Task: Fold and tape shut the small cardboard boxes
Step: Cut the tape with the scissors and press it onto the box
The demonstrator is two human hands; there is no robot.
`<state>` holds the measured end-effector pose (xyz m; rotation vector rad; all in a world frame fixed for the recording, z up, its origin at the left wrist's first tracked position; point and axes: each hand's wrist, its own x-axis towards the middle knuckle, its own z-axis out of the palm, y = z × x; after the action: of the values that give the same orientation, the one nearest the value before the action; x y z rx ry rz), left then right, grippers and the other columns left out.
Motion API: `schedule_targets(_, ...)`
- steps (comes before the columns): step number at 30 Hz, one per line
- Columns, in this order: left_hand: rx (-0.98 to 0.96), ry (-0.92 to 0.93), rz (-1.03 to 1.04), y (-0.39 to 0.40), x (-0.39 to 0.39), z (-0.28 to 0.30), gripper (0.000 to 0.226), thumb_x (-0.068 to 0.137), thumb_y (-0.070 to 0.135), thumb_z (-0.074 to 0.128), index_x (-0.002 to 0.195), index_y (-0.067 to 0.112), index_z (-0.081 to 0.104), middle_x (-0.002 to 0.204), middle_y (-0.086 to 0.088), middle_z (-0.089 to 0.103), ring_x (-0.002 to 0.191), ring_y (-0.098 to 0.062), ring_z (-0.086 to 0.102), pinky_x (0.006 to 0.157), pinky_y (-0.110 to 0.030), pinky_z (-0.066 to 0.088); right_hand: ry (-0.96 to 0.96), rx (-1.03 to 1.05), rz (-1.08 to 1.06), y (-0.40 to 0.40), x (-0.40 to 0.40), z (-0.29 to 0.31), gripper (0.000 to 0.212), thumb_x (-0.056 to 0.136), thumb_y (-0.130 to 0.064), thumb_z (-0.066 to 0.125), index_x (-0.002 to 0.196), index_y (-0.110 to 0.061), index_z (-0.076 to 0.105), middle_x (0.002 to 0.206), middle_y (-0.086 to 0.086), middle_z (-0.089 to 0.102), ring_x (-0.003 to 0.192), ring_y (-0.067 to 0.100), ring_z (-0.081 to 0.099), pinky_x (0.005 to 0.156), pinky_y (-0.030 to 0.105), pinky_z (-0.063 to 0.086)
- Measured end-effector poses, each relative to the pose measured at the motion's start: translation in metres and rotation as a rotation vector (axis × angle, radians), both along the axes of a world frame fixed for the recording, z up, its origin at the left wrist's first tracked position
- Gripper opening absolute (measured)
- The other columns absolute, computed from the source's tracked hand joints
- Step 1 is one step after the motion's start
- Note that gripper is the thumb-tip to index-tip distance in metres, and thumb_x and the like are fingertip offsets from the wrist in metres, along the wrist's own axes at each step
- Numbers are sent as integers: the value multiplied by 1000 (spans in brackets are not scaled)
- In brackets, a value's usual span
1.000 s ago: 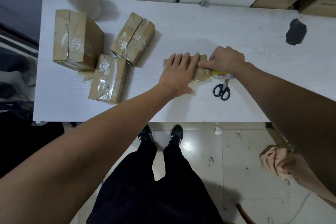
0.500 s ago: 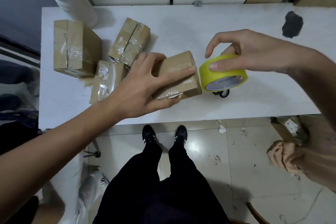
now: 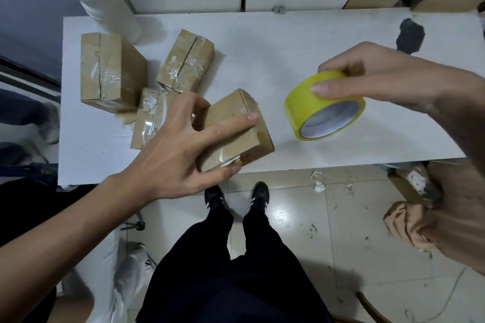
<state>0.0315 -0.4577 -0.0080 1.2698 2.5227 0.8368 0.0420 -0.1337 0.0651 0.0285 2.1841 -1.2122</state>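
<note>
Box count: four small cardboard boxes in view, one held, three lying on the worktop.
Held box: above the near edge of the worktop, tilted; long axis runs from near-left to far-right; clear tape shows along its near edge.
Left hand: fingers curled round the held box, index finger stretched along its top face, thumb under the near end.
Tape roll count: one yellow tape roll.
Tape roll position: right of the held box, apart from it, raised over the worktop, core opening facing near-right.
Right hand: pinches the tape roll, thumb on the outer band, fingers over the far rim.
Near taped box: lies flat, partly hidden behind the left hand, long axis near to far.
Left taped box: largest of the three, left side of the worktop.
Far taped box: just beyond the near taped box, angled.
White cylinder: one, at the far-left corner.
Box contents: cannot tell; all four are closed.
</note>
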Motion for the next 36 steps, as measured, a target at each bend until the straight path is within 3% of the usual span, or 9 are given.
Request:
schedule_targets(4,-122,-96,-88,5,9,2,80,84,58,67,156,50,32,105,-3,30,101,-25,41,88,-35,47,56,193,53,-3,7,-11,48,82,-44,85,62,-13,54,58,-4,37,56,11,37,55,29,28)
schedule_targets(7,-181,-146,-88,11,10,0,77,75,55,73,145,49,40,104,-1,31,99,-24,42,87,-41,50,144,328,98,-15,8,-17,45,80,-46,83,66,-12,58,56,-3,43,53,10,40,54,31,31)
schedule_targets(14,-39,-6,3,17,7,4,70,69,45,77,134,38,51,109,-7,35,99,-25,43,86,-33,45,173,527,75,-24,11,-28,43,76,-57,75,63,-19,58,66,-2,51,71,11,46,59,34,32)
schedule_targets(18,-80,-11,0,12,12,-4,72,68,37,83,132,32,51,138,-12,37,114,-34,48,90,-45,53,159,492,92,-24,10,-34,45,78,-63,71,68,-20,61,70,0,55,73,9,50,60,34,36)
schedule_targets(21,-89,75,-55,16,10,-14,66,71,35,75,131,23,49,163,-4,32,112,-38,48,87,-50,52,176,504,113,-23,4,-40,47,81,-63,70,68,-19,59,68,1,55,74,8,49,59,35,35)
schedule_targets(25,-136,240,-96,27,-5,-36,66,79,33,68,141,23,47,152,1,48,102,-39,47,88,-47,51,154,587,143,-18,-12,-67,50,83,-67,67,71,-20,58,78,4,56,85,20,49,59,34,31)
schedule_targets(30,-425,294,-112,46,-25,-69,66,76,41,69,139,30,50,142,8,47,101,-35,45,54,-35,45,61,724,224,-16,-39,-123,45,86,-69,63,83,-25,56,99,4,59,98,25,49,71,33,31)
schedule_targets(33,-580,324,-159,54,-36,-88,62,75,48,68,131,28,49,139,9,45,103,-32,44,47,-32,42,-4,733,226,-17,-47,-158,51,88,-71,60,93,-20,57,102,4,59,98,26,53,75,34,35)
schedule_targets(36,-652,351,-263,57,-49,-101,66,79,55,64,137,31,44,158,15,30,109,-32,44,48,-33,41,15,752,206,-21,-44,-183,47,91,-68,59,84,-21,55,89,1,54,94,26,53,77,35,34)
